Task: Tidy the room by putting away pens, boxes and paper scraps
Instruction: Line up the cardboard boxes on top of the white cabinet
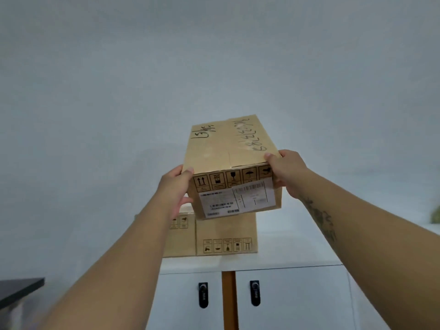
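Bare forearms (114,270) rise to a brown cardboard shipping box with white labels (228,158), clamped in the air between the left hand (175,189) and the right hand (287,171). Each thumb presses a near top corner while the fingers curl round the box's sides. It hangs over two plain brown cardboard boxes (226,232) on a white cabinet (281,262).

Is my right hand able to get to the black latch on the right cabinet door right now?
Probably not yet. The right hand and left hand both grip the cardboard box; the black latch itself looks unobstructed, so set the box down first.
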A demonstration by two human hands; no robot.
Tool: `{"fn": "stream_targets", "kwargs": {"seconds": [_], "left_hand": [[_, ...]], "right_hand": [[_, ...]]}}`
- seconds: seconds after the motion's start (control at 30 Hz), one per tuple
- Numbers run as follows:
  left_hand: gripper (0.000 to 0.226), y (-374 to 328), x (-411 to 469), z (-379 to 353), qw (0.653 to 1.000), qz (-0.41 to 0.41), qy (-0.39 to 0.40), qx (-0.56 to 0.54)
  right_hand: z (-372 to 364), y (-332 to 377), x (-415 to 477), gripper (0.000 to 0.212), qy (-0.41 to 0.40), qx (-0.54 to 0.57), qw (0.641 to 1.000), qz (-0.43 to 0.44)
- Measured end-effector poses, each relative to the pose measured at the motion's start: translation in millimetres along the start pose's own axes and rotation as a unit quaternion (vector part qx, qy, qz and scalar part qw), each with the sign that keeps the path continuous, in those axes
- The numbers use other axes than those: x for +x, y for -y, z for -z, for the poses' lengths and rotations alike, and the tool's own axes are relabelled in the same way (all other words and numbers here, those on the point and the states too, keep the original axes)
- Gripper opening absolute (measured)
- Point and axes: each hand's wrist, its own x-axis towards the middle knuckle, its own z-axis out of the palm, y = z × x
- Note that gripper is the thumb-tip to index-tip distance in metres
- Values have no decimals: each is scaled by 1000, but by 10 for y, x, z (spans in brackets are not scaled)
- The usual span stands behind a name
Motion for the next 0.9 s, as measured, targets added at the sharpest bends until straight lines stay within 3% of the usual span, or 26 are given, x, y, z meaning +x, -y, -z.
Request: {"fn": "stream_targets", "kwargs": {"seconds": [0.23, 0.4, 0.53, 0.7, 0.83, 0.9], "left_hand": [[23, 434, 0, -1335, 992, 33, 121, -4], [17, 837, -57, -1832, 984, 66, 158, 51], [28, 1315, -98, -2057, 970, 103, 188, 119], [59, 1603, 77, -2163, 959, 4, 150, 238], [57, 1746, 347, -2197, 911, -123, 147, 366], [53, 1816, 543, -2199, 880, -161, 139, 424]], "right_hand": [[1276, -497, -22, 25, -98, -42, 993, -51], [1649, -1008, -53, 30, -125, -82, 983, -110], [1738, -1582, -22, 33, -126, -135, 968, -173], [1487, -1839, 244, 39, -97, -228, 954, -166], [1293, -1989, 613, 74, -43, -354, 920, -164], [1183, -2100, 771, 77, -34, -391, 909, -138]]}}
